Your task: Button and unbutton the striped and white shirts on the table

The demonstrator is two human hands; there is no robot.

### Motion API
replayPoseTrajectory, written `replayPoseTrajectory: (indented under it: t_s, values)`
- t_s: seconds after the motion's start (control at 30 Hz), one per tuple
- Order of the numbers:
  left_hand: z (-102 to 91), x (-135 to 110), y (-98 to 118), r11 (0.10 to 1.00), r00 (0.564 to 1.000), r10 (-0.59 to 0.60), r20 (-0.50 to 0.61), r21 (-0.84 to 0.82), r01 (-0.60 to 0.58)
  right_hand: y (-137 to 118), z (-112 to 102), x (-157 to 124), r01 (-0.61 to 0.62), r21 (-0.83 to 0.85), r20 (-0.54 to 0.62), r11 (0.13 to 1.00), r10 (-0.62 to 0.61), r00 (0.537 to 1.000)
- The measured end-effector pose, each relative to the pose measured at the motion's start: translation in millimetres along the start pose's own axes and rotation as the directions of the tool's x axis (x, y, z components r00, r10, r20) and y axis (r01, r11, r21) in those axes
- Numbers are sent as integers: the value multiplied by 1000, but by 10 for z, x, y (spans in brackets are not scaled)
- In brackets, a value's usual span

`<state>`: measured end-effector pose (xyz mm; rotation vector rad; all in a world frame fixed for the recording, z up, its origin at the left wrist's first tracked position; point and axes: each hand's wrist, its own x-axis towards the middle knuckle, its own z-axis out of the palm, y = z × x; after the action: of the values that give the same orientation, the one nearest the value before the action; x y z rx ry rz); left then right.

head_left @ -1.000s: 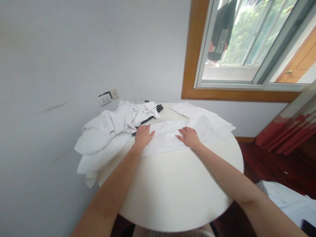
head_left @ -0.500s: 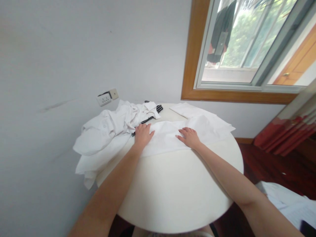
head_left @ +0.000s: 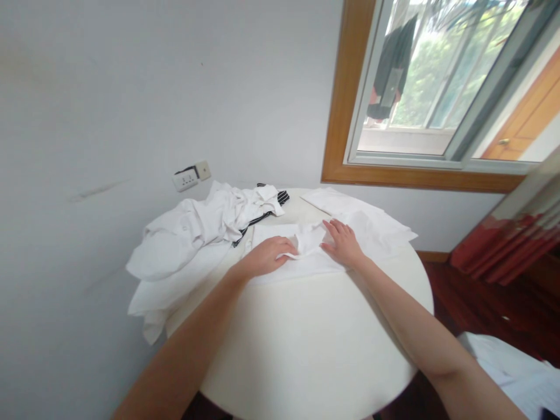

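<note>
Left fingers [head_left: 287,245] around white cloth [head_left: 310,242], right fingers [head_left: 336,227] loose atop it, broad tabletop [head_left: 312,335] to the near rim [head_left: 389,396].

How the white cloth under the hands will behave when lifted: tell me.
The white cloth is probably floppy: it lies in soft folds between the left hand and the right hand. It looks thin, so likely light for its size.

- A round white table [head_left: 315,338] carries everything.
- A white cloth [head_left: 308,240] lies across it, partly rumpled.
- A garment heap [head_left: 192,233] droops over the left edge.
- Striped fabric [head_left: 283,198] peeks out beneath the heap.
</note>
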<state>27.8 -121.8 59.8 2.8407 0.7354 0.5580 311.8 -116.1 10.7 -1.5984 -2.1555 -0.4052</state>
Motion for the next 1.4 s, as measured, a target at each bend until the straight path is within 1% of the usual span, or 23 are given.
replayPoseTrajectory:
  t_s: [0.1,0.23,0.3,0.4,0.47,0.5,0.57,0.63,0.7,0.8,0.87,0.93,1.0,1.07,1.1,1.13,1.17,1.2,1.27,1.3,1.4]
  values:
    - [-30,-17,14,994,999,-26,18,-110,28,32,-25,11,11,-24,-13,1000,-11,1000]
    - [-79,-15,13,969,997,-63,47,-238,72,21,-118,29,-24,-38,-61,999,22,998]
    - [-107,-5,23,945,993,-73,89,-313,98,18,-192,36,-26,-38,-77,999,23,997]
    - [-135,3,25,890,975,-90,204,-423,171,42,-307,39,33,-16,-48,999,-33,998]
    - [-143,0,9,860,957,-116,265,-454,230,80,-365,41,91,12,-7,996,-91,996]
    - [-144,-3,-2,852,952,-133,277,-459,252,102,-387,44,121,29,21,992,-121,992]
    - [-143,-9,-23,845,952,-168,256,-460,272,143,-430,53,168,71,97,983,-174,980]
    - [-135,-15,-32,845,954,-209,215,-452,287,162,-491,65,184,111,192,976,-203,960]
    - [-117,-21,-23,848,945,-258,200,-423,321,144,-590,72,169,125,279,978,-198,940]
    - [-75,-18,25,848,925,-321,202,-374,375,60,-798,52,103,109,367,989,-136,920]
    - [-45,-1,76,860,928,-341,152,-350,373,-2,-931,14,50,131,415,990,-101,904]
    - [-16,25,127,900,941,-333,57,-278,335,-42,-1024,-37,4,190,485,982,-98,869]
    - [17,50,166,952,961,-273,-35,-156,265,-52,-1067,-88,-38,251,584,967,-120,803]
    - [59,63,180,982,982,-181,-55,-55,178,-44,-1068,-125,-69,290,669,954,-151,727]
    - [83,63,179,990,989,-143,-38,-28,142,-38,-1057,-134,-80,309,691,948,-166,703]
    - [109,60,172,993,993,-115,-11,-15,115,-34,-1040,-136,-90,326,693,941,-173,700]
    - [135,55,163,995,995,-97,23,-12,97,-32,-1020,-131,-102,341,678,934,-170,715]
    - [159,49,152,996,995,-87,54,-14,88,-32,-998,-118,-115,352,650,929,-154,744]
    - [194,41,135,996,992,-86,92,-18,88,-30,-956,-78,-146,350,566,925,-86,820]
    - [202,40,131,996,991,-91,98,-17,93,-22,-939,-53,-159,340,523,927,-46,851]
    - [198,48,140,995,991,-100,87,-10,101,53,-910,18,-167,269,385,949,53,922]
